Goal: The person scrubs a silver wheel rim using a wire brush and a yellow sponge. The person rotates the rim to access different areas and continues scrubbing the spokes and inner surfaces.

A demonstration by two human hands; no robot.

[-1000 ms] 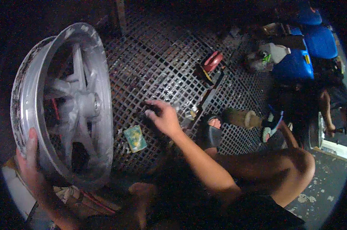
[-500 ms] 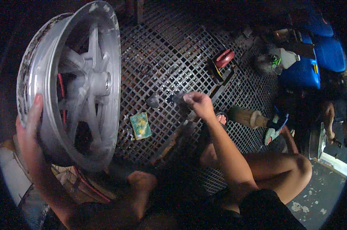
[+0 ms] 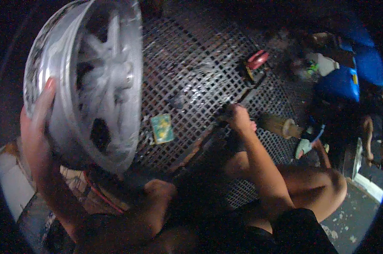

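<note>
A silvery alloy wheel rim (image 3: 60, 91) with wide spokes stands upright at the left, its surface greyish and smeared. My left hand (image 3: 37, 114) grips its outer barrel, one finger lying along the metal while the others are partly hidden. My right hand (image 3: 239, 118) is low over the metal grating, above my foot, with its fingers curled in. Something dark shows at its fingertips, too blurred to name. Between the rim and my right hand lies a worn green and yellow scouring sponge (image 3: 162, 128).
Grating (image 3: 191, 55) covers the floor. Beyond my right hand lies a red-handled tool (image 3: 257, 60). A brown bottle-shaped container (image 3: 278, 125) lies beside my leg. Blue drums (image 3: 337, 84) and a pale jug (image 3: 326, 64) stand at far right, where another person's arm (image 3: 368, 139) shows.
My right hand has drawn back toward my foot and curled in more. The whole view has shifted slightly. My left hand stays on the rim.
</note>
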